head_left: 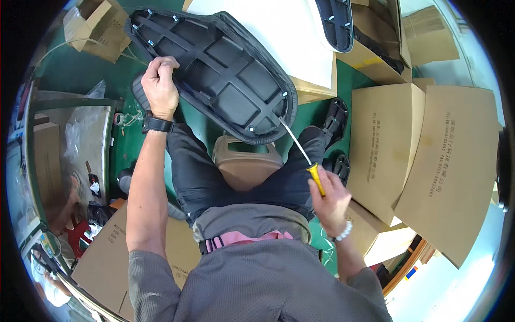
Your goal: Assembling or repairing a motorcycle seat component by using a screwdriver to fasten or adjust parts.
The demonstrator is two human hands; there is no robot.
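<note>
A black padded seat (236, 94), like one for a scooter, is held with its ribbed plastic underside facing me. Several small metal studs stick out near its rim. My left hand (161, 88) is closed round the left edge of the seat, fingers curled over the rim. A screwdriver (315, 180) with a yellow handle and long metal shaft is gripped in my right hand (330, 199). Its tip meets the inner edge of the seat at the lower right, near two studs; whether it presses in there I cannot tell.
A tan plastic stool (247, 170) stands between my legs. Behind the seat is a white-topped box (316, 95), with another black seat (337, 27) on it. Cardboard boxes (383, 150) crowd the right side. On the left stands a metal-framed shelf (110, 155).
</note>
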